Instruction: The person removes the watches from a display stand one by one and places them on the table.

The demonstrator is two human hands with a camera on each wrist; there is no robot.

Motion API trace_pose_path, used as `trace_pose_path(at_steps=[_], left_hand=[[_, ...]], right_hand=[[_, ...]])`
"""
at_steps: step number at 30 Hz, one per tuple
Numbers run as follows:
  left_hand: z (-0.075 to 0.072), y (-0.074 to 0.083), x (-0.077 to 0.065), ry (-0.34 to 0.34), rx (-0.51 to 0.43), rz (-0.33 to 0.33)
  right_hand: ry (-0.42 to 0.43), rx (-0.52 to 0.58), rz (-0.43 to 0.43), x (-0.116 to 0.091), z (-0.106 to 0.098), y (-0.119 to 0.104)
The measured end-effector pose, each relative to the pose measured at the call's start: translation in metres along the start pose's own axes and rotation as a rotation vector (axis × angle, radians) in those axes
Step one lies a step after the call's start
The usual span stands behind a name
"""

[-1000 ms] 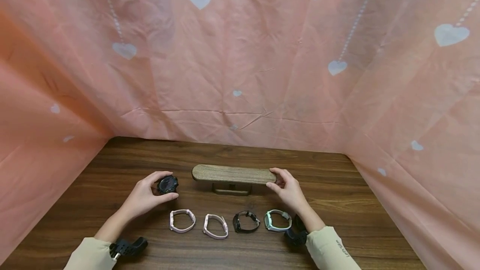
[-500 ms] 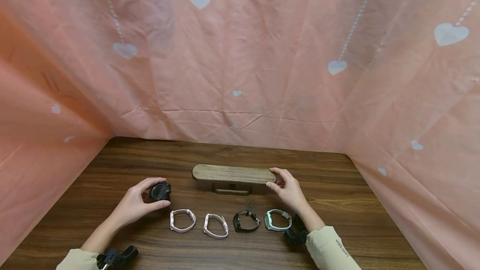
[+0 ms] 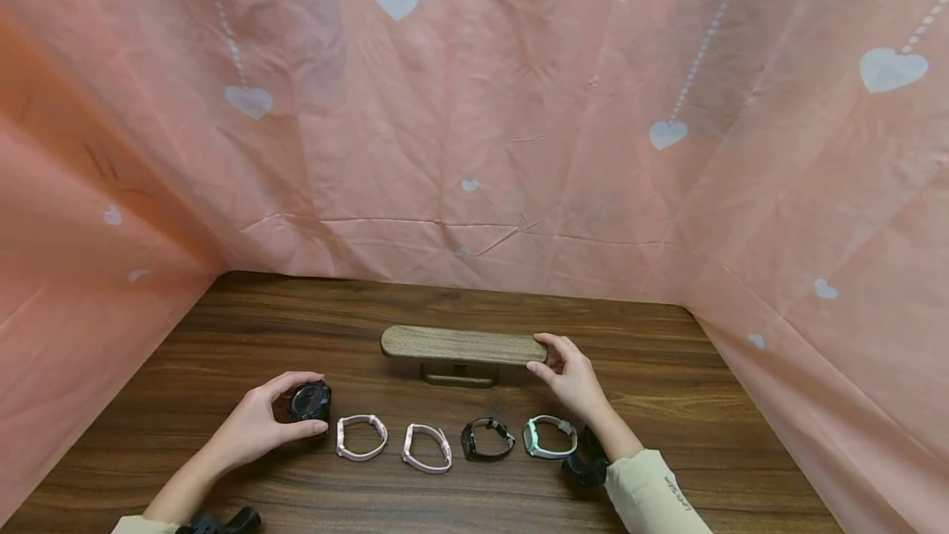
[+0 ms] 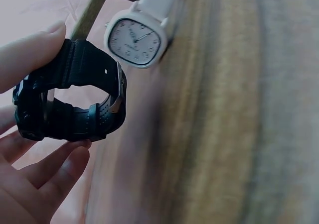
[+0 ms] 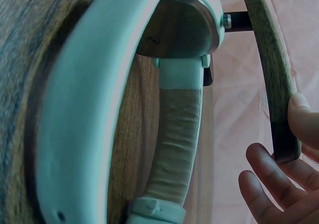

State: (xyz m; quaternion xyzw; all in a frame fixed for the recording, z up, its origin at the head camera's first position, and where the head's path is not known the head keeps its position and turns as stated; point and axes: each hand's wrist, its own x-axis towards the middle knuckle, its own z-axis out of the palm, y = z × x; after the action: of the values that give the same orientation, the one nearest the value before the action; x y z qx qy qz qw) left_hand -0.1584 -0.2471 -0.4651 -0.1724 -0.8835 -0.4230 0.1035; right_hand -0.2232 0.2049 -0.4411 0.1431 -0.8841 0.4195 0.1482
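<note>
My left hand [image 3: 263, 423] pinches a black wristwatch [image 3: 309, 402] by its edges, thumb on one side and fingers on the other. In the left wrist view the black watch [image 4: 70, 89] shows its strap buckled into a loop, with a white square-faced watch [image 4: 137, 42] beyond it. My right hand [image 3: 571, 377] grips the right end of a wooden bar stand [image 3: 460, 345], thumb at the front and fingers behind. The right wrist view has a mint green watch [image 5: 182, 30] looming close, and the bar [image 5: 274, 84] held between thumb and fingers.
Along the front of the wooden table [image 3: 356, 501] lie a pink watch [image 3: 361, 437], a second pink watch [image 3: 427, 448], another black watch [image 3: 487, 438] and the mint watch [image 3: 549, 437]. Pink curtain [image 3: 474, 105] with hearts encloses the back and sides.
My left hand has moved toward me and slightly left with the black wristwatch, from beside the stand's left end to left of the row. The right hand and stand stay put.
</note>
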Motion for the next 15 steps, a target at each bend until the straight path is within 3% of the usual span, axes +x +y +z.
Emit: trace_pose_path(at_steps=[6,15], left_hand=[[0.005,-0.002,-0.008,-0.031,0.004,0.016],[0.005,-0.003,-0.012,-0.096,-0.093,0.090]], right_hand=[[0.008,-0.003,0.006,-0.001,0.000,0.000],[0.011,-0.009,-0.005,0.000,0.001,0.000]])
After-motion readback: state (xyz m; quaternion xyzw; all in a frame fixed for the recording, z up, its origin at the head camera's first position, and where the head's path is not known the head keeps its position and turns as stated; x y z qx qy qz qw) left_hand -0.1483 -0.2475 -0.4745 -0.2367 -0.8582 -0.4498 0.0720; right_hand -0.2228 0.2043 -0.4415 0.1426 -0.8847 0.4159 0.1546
